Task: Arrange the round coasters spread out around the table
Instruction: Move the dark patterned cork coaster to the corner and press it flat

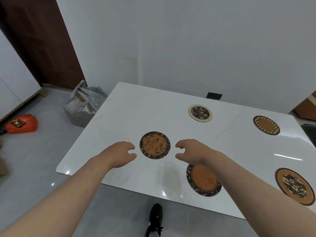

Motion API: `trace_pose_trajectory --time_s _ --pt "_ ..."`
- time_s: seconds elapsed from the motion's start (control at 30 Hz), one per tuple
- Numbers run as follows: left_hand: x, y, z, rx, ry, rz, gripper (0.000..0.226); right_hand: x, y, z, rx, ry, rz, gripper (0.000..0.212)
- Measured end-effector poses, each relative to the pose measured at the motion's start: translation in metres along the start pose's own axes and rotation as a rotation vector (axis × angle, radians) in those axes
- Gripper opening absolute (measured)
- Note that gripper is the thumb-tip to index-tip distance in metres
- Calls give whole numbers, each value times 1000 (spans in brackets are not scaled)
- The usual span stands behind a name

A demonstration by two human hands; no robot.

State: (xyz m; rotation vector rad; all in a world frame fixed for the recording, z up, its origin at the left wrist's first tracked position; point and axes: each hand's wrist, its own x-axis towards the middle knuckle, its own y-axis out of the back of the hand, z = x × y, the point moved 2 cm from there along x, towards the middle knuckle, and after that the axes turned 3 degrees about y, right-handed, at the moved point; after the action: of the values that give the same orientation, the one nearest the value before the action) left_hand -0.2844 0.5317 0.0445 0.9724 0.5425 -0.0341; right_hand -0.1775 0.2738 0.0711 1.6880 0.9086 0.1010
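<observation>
Several round coasters lie flat on the white table. An orange coaster with black branch print sits near the table's left front, between my hands. My left hand hovers just left of it, fingers curled apart, holding nothing. My right hand hovers just right of it, also open and empty. Below my right wrist lies a plain orange coaster with a dark leafy rim, partly covered by the forearm. A cream-rimmed floral coaster lies farther back. A checker-rimmed coaster and an orange floral coaster lie at the right.
A grey plastic bag stands on the floor beside the table's left far corner. An orange object lies on the floor at left. My black shoe shows under the table's front edge. A white wall rises behind the table.
</observation>
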Motion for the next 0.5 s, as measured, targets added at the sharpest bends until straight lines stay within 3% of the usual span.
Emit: trace_pose_trajectory --time_s 0.23,0.37,0.5 --pt "63 -15 2 -233 109 -87 48 65 -7 18 127 -2 -42 45" --pt "98 -23 -3 -502 246 -73 14 101 -15 28 229 -45 -63 40" --pt "123 -37 -13 -716 458 -116 52 132 -27 38 419 -135 -77 33"
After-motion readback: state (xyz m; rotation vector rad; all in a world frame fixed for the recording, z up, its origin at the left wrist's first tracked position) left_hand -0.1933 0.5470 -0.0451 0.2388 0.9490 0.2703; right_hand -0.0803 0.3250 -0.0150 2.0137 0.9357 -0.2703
